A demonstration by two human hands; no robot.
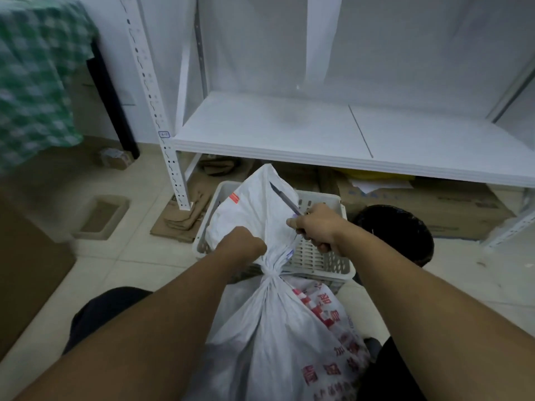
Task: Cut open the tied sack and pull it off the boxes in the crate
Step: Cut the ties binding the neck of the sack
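A green checked cloth [37,82] hangs at far left beside a white shelf rack [289,131]; lower down, the left hand [246,243] is fisted round the gathered neck of the white sack [275,342], just above its knot [270,273]. The red-printed sack lies between the person's knees, its loose top standing over the slotted crate [318,261]. The right hand [318,227] grips a knife [285,198] with its blade against that loose top, and 1 black bin [399,227] stands right of the crate.
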